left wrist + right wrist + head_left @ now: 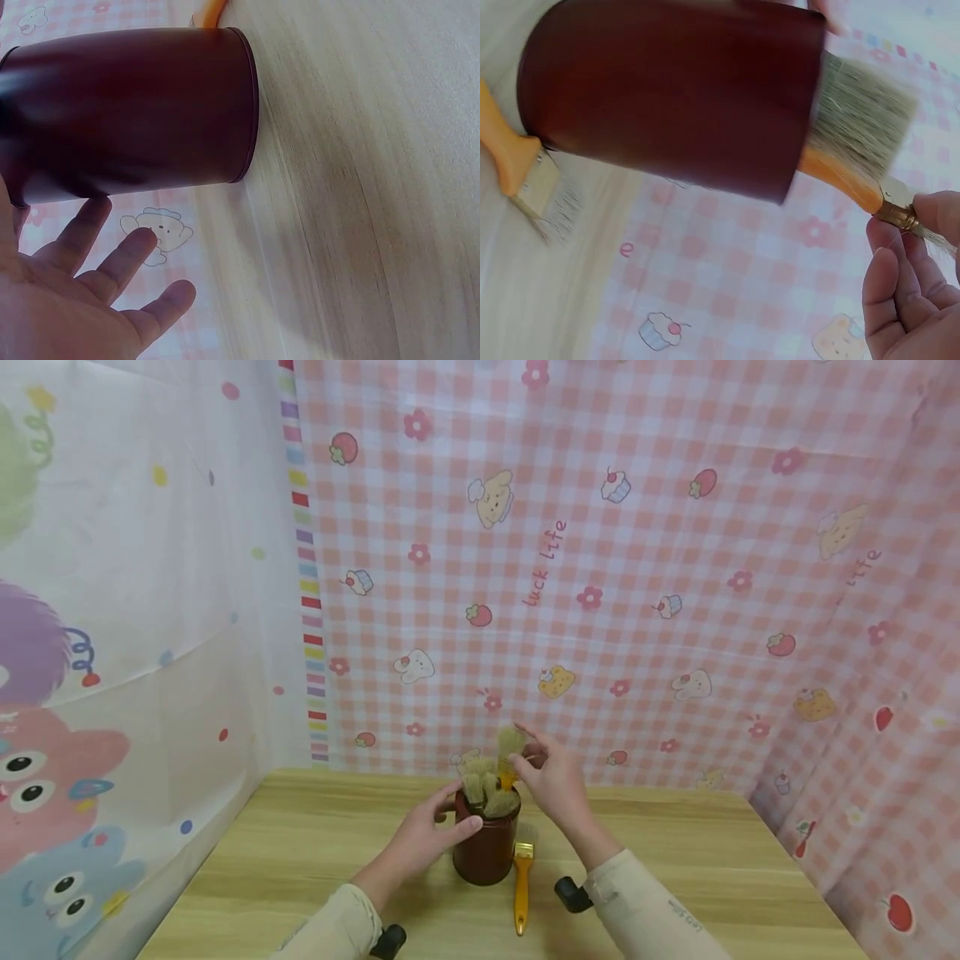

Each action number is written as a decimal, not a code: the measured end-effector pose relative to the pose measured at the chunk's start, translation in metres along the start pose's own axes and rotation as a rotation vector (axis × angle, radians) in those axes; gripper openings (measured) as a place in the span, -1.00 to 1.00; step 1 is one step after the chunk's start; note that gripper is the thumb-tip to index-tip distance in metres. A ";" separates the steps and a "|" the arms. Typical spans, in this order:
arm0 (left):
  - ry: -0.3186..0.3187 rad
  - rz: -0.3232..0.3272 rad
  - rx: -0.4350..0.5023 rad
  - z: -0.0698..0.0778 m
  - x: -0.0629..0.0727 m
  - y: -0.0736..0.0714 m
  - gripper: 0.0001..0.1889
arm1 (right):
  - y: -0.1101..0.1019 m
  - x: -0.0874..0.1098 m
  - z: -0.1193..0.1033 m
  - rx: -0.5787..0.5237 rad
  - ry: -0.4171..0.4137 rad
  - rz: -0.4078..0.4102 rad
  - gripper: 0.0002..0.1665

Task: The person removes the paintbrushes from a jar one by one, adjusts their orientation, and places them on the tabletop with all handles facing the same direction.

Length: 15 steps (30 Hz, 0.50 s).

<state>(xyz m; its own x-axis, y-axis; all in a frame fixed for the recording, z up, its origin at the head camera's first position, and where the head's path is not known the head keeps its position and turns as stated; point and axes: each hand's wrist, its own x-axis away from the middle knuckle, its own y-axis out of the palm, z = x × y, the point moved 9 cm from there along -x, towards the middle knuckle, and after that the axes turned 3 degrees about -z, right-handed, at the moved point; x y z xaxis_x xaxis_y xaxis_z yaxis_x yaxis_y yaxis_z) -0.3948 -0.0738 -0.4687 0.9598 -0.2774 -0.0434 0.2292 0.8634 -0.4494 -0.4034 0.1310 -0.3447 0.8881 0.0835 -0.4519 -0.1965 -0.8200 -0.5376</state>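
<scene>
A dark red-brown cylindrical pot (pixel 483 853) stands upright on the table with several paintbrushes (pixel 477 779) in it, bristles up. My left hand (pixel 417 837) holds the pot near its rim, thumb in front; the left wrist view shows the other fingers (pixel 129 259) spread at the pot's side. Thumb and fingers of my right hand (pixel 557 781) pinch a paintbrush (pixel 512 745) by its metal band. Its orange handle (pixel 844 180) goes down behind the pot's rim, its lower end hidden. Another orange-handled paintbrush (pixel 522 891) lies on the table, just right of the pot.
The wood-grain table (pixel 315 860) ends at a pink checked cloth (pixel 450 527) hanging behind it. A white cloth with cartoon figures (pixel 247 610) hangs along the left side. Black wrist devices (pixel 573 895) sit beside both sleeves.
</scene>
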 end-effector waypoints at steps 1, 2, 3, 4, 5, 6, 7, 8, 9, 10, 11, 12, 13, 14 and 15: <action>-0.001 0.000 0.001 0.000 0.000 0.000 -0.13 | -0.003 -0.001 0.000 -0.014 0.007 0.002 -0.39; -0.004 -0.001 0.001 0.000 0.000 0.000 -0.13 | -0.006 -0.002 0.001 -0.029 0.016 0.005 -0.40; -0.006 -0.002 0.003 0.000 0.000 0.000 -0.13 | -0.009 -0.003 0.001 -0.041 0.019 0.012 -0.41; -0.008 -0.003 0.005 -0.001 0.000 0.001 -0.13 | -0.013 -0.004 0.002 -0.046 0.025 0.019 -0.42; -0.009 -0.004 0.007 -0.001 0.000 0.001 -0.13 | -0.017 -0.006 0.002 -0.048 0.026 0.029 -0.43; -0.010 -0.005 0.010 -0.001 0.000 0.001 -0.13 | -0.021 -0.007 0.002 -0.056 0.022 0.038 -0.43; -0.011 -0.006 0.016 0.000 0.000 0.001 -0.13 | -0.025 -0.008 0.002 -0.070 0.021 0.044 -0.43; -0.011 -0.006 0.017 0.000 0.000 0.001 -0.13 | -0.030 -0.009 0.003 -0.086 0.021 0.052 -0.43; -0.011 -0.006 0.018 0.000 0.000 0.001 -0.13 | -0.033 -0.010 0.004 -0.105 0.025 0.055 -0.43; -0.011 -0.006 0.019 0.000 0.001 0.001 -0.13 | -0.037 -0.011 0.006 -0.128 0.030 0.059 -0.42; -0.012 -0.007 0.018 0.000 0.001 0.001 -0.13 | -0.040 -0.012 0.008 -0.155 0.038 0.060 -0.42; -0.014 -0.008 0.018 0.000 0.001 0.001 -0.13 | -0.043 -0.012 0.011 -0.183 0.050 0.059 -0.41; -0.014 -0.008 0.018 0.000 0.001 0.000 -0.13 | -0.046 -0.013 0.013 -0.206 0.064 0.057 -0.40; -0.013 -0.007 0.015 0.000 0.001 0.000 -0.13 | -0.049 -0.013 0.016 -0.213 0.080 0.062 -0.40; -0.013 -0.008 0.015 0.000 0.001 0.000 -0.13 | -0.052 -0.014 0.019 -0.221 0.096 0.066 -0.39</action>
<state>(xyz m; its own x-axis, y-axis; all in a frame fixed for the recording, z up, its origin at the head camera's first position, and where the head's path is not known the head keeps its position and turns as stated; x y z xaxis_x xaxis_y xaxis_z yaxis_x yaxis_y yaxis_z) -0.3936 -0.0737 -0.4688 0.9600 -0.2785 -0.0281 0.2389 0.8675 -0.4364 -0.4132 0.1831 -0.3235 0.9138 -0.0194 -0.4058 -0.1687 -0.9268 -0.3354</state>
